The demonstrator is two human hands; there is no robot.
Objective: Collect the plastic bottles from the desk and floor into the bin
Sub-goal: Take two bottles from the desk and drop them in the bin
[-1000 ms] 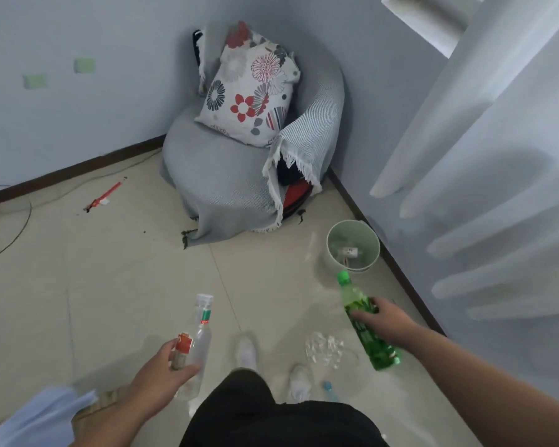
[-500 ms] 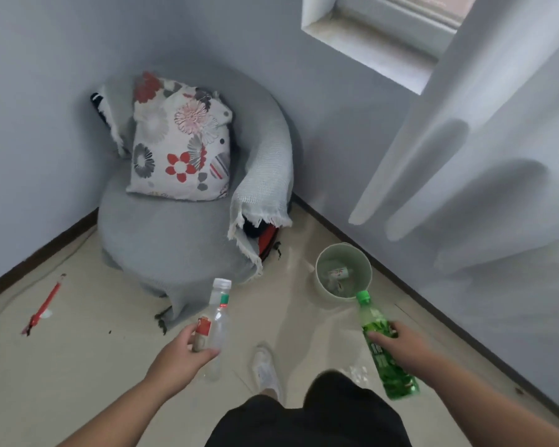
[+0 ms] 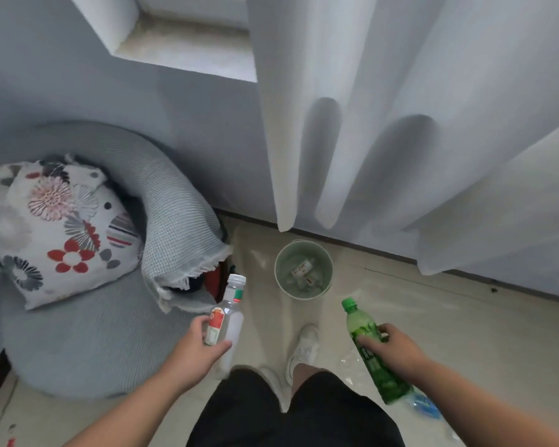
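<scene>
My left hand [image 3: 192, 351] grips a clear bottle [image 3: 228, 312] with a white cap and red-and-white label, held nearly upright. My right hand [image 3: 396, 348] grips a green bottle [image 3: 370, 350] with a green cap, tilted with its neck toward the bin. The pale green round bin [image 3: 303, 269] stands on the floor by the wall, just ahead of both hands, with bottles lying inside it. A crushed clear bottle with a blue cap [image 3: 425, 406] lies on the floor under my right forearm.
A grey round chair [image 3: 104, 337] with a floral cushion [image 3: 57, 230] fills the left side, close to my left hand. A white curtain [image 3: 400, 124] hangs over the wall behind the bin. My white shoe [image 3: 304, 348] is on the tiled floor below the bin.
The view has turned right and moved closer, so the bin now sits straight ahead between both bottles. Both hands still hold their bottles and have come nearer the bin.
</scene>
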